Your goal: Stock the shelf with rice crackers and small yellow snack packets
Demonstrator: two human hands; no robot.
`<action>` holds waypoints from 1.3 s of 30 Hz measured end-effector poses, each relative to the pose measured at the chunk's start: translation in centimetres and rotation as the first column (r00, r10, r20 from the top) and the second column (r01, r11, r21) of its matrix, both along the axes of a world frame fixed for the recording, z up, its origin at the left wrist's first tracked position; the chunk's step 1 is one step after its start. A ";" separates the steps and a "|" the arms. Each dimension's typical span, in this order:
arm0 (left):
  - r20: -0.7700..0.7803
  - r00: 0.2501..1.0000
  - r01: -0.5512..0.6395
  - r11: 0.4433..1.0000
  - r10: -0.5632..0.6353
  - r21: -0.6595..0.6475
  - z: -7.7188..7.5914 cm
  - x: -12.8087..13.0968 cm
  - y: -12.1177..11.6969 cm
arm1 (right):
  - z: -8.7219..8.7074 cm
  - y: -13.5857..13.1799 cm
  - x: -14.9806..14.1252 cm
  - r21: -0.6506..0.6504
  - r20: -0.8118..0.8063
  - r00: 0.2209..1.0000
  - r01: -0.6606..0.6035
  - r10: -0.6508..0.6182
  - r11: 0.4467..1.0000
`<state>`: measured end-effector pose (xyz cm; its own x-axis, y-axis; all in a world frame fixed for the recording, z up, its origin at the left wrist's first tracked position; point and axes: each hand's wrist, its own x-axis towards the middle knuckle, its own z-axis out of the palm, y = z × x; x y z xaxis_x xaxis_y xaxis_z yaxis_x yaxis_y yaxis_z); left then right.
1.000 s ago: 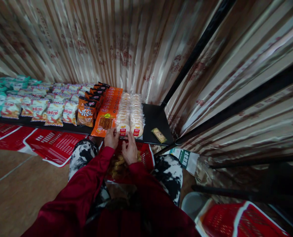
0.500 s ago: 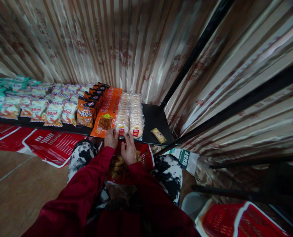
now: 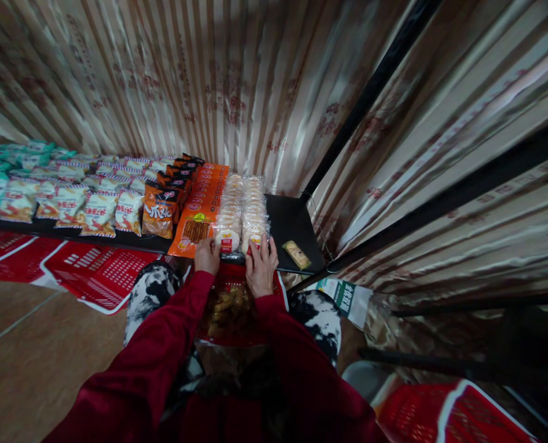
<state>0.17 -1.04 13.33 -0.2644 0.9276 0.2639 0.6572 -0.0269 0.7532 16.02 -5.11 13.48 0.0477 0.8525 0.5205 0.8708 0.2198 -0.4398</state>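
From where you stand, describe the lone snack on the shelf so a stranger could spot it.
Start at the black shelf and follow it past the two rows of rice cracker packs under the hands. The small yellow packet lies alone on bare shelf at the right end, touching no row.

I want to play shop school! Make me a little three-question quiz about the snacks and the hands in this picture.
1. True or false: the right hand rests on the front of the right row of clear-wrapped round pale rice crackers.
2. What lies directly left of the cracker rows: A) flat orange snack packets, B) a glass bottle, C) a blue box?
3. Fill in: one small yellow wrapped snack lies alone on the black ______.

Key: 1 true. 2 A. 3 shelf. The left hand is at the front of the left cracker row.
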 end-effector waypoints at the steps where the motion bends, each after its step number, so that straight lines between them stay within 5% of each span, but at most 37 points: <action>1: -0.002 1.000 -0.004 1.000 0.004 -0.002 0.1 -0.1 0.1 | -0.1 0.2 0.1 -0.005 0.009 1.000 -0.001 0.001 1.000; 11: -0.004 1.000 -0.006 1.000 0.006 -0.005 0.4 0.9 0.0 | -1.2 1.0 0.2 -0.020 0.029 0.999 -0.021 0.021 1.000; 21: -0.126 0.990 -0.032 0.967 0.066 0.255 0.0 2.1 -1.1 | -1.6 1.2 0.6 0.016 -0.012 0.998 -0.053 0.054 0.998; 39: -0.118 0.987 -0.052 0.921 0.105 0.386 -1.9 3.6 -0.8 | -1.3 3.8 1.6 0.174 -0.005 0.999 -0.031 0.033 0.984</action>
